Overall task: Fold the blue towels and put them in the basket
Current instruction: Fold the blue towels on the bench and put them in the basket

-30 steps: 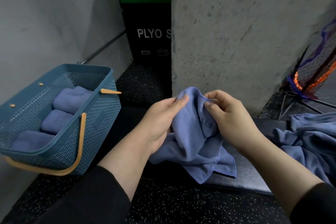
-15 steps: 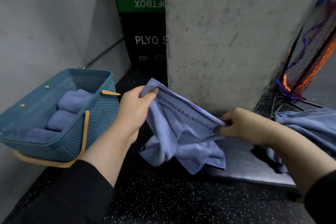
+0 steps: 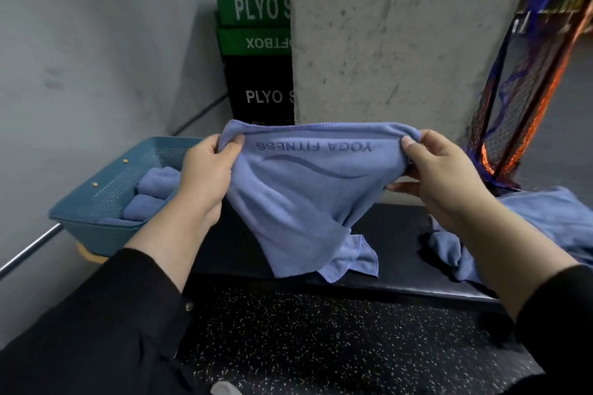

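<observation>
Left hand (image 3: 208, 171) and right hand (image 3: 439, 170) are pinching the blue towel (image 3: 301, 196) taut by its top edge above the black bench (image 3: 401, 234), right of the basket (image 3: 106, 234); half a second ago it was hanging slack

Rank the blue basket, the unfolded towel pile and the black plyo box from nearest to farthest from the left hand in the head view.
1. Blue basket: just left of the left hand, holding folded towels.
2. Black plyo box: behind and above, against the wall.
3. Unfolded towel pile: far right, beyond the right hand.
</observation>
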Demonstrator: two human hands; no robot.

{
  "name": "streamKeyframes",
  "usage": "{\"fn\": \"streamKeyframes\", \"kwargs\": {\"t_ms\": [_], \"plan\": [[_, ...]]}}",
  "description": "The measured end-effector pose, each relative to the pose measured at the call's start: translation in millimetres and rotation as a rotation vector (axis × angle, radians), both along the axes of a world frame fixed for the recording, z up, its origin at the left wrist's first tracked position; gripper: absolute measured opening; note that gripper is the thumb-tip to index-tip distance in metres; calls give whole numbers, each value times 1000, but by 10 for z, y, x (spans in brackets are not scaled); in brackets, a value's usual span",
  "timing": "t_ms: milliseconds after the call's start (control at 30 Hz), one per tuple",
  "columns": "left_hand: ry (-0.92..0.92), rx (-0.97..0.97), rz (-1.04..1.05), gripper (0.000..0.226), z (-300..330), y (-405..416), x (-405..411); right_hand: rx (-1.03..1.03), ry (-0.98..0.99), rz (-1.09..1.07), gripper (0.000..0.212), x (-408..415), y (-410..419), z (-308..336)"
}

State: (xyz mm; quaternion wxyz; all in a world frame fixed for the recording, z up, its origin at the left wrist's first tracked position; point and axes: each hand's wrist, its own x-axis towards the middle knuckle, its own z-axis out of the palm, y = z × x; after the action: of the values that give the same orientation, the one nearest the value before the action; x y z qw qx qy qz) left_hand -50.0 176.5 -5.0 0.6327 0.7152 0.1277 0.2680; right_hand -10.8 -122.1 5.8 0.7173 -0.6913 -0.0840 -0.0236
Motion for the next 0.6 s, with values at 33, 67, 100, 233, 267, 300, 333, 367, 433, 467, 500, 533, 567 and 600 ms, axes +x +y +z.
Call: {"fn": "streamKeyframes", "kwargs": {"t_ms": [33,67,100,233,267,300,333,367,433,467,500,533,567,600], "plan": [[-41,4,8,21,131,22,-9,-14,-71,-46,15,-42,-5,123],[-82,4,16,23,272,39,-13,-33,-150,-100,14,-75,-16,253],[-119,-2,20,25,416,52,-16,-48,-227,-144,13,-106,-32,387],[-195,65,6,23,783,44,3,-123,-320,-178,13,-112,-87,684],[-177,91,-3,24,791,45,19,-158,-302,-178,13,-91,-106,683],[-153,120,-6,25,777,38,30,-193,-279,-181,13,-67,-124,663],[-120,156,1,24,733,39,44,-213,-253,-181,13,-41,-139,623],[-87,192,12,23,675,42,56,-213,-223,-178,13,-29,-152,576],[-34,231,22,23,540,32,70,-173,-156,-164,15,-8,-155,452],[-19,230,19,25,459,30,85,-147,-121,-162,16,4,-153,383],[-8,228,13,26,377,40,103,-123,-92,-164,15,18,-151,312],[4,228,4,26,294,44,126,-110,-73,-174,13,43,-151,235],[19,230,-6,26,210,57,159,-109,-63,-183,12,73,-150,167],[34,228,-15,24,124,78,214,-122,-58,-195,12,119,-148,95]]}}
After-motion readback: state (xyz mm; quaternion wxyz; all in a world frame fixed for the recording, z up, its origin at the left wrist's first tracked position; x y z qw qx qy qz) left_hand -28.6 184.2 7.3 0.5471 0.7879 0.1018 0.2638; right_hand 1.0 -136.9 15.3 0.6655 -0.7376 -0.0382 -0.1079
